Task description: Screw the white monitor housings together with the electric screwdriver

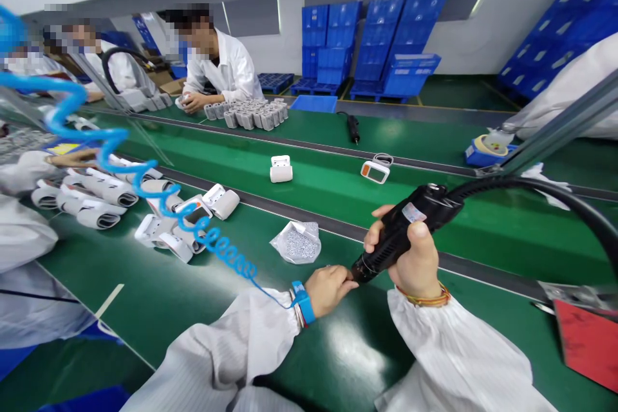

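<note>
My right hand point(416, 261) is wrapped round a black electric screwdriver point(396, 232), its nose angled down and to the left. At that nose, the fingertips of my left hand point(331, 290) are pinched together; whatever lies between them is hidden. A blue wrist strap point(303, 302) with a coiled blue cord point(212, 244) circles my left wrist. Just beyond my left hand lies an open clear plastic bag point(297, 243) full of tiny silvery pieces. White devices with rolled grey cuffs point(174, 232) are heaped to the left on the green work surface point(232, 299).
On the green belt point(323, 174) sit a white device with a rolled cuff point(280, 169) and a white monitor point(375, 171) with a cable. A co-worker point(219, 64) handles grey pieces across it. Another screwdriver point(354, 127) lies there. A red sheet point(589, 341) is at right.
</note>
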### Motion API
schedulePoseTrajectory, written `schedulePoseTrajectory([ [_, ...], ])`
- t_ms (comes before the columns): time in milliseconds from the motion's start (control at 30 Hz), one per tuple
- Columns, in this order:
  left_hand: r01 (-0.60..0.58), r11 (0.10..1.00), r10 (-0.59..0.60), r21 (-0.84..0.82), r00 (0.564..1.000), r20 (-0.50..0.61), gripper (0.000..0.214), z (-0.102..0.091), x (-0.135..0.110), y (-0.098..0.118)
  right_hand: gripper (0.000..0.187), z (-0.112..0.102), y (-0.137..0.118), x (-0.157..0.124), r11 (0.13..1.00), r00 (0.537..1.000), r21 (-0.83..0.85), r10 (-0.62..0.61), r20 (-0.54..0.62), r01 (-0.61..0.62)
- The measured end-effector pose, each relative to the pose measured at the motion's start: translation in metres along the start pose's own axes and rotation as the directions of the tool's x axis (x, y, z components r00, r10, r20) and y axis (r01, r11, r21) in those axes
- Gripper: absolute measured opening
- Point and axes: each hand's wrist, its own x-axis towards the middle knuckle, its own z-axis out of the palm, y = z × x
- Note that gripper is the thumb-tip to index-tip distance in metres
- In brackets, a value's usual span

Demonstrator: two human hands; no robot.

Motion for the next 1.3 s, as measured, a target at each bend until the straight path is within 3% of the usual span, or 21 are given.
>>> schedulePoseTrajectory([
  [167, -0.023, 1.000, 0.022, -0.017, 0.999, -0.040, 0.023, 0.001, -0.001, -0.003, 0.058, -0.001, -0.001, -0.002, 0.999, 1.000, 0.053, 0.006, 0.001, -0.006],
  [333, -0.136, 0.990, 0.132, -0.022, 0.984, -0.119, 0.034, -0.004, -0.004, -0.002, 0.059, -0.001, 0.000, -0.004, 0.998, 0.998, 0.068, -0.011, 0.059, 0.007],
  [433, -0.205, 0.976, 0.189, -0.071, 0.965, -0.184, 0.041, -0.021, -0.003, 0.000, 0.058, 0.000, -0.002, -0.004, 0.996, 0.996, 0.082, -0.023, 0.082, 0.016],
  [533, -0.205, 0.979, 0.195, -0.014, 0.948, -0.253, 0.063, -0.052, 0.008, -0.009, 0.055, 0.000, -0.008, -0.003, 0.993, 0.996, 0.114, -0.049, 0.072, 0.041],
  [700, 0.013, 0.973, 0.069, 0.231, 0.936, -0.345, 0.069, -0.116, 0.059, -0.064, 0.056, -0.004, -0.022, 0.000, 0.984, 0.994, 0.139, -0.106, -0.017, 0.107],
  [867, 0.272, 0.874, -0.173, 0.404, 0.949, -0.264, 0.088, -0.155, 0.125, -0.132, 0.058, -0.008, -0.030, 0.001, 0.976, 0.984, 0.142, -0.152, -0.089, 0.164],
  [967, 0.335, 0.824, -0.286, 0.457, 0.942, -0.175, 0.100, -0.156, 0.154, -0.156, 0.057, -0.011, -0.029, 0.001, 0.974, 0.982, 0.145, -0.162, -0.102, 0.176],
  [1067, 0.318, 0.834, -0.300, 0.451, 0.947, -0.113, 0.109, -0.142, 0.171, -0.165, 0.056, -0.013, -0.028, 0.002, 0.973, 0.983, 0.154, -0.158, -0.095, 0.171],
  [1200, 0.346, 0.833, -0.338, 0.431, 0.936, -0.097, 0.102, -0.122, 0.185, -0.162, 0.057, -0.014, -0.027, 0.004, 0.975, 0.983, 0.144, -0.153, -0.104, 0.167],
  [1300, 0.359, 0.832, -0.358, 0.424, 0.930, -0.084, 0.092, -0.118, 0.191, -0.150, 0.058, -0.015, -0.027, 0.005, 0.976, 0.979, 0.122, -0.165, -0.122, 0.180],
])
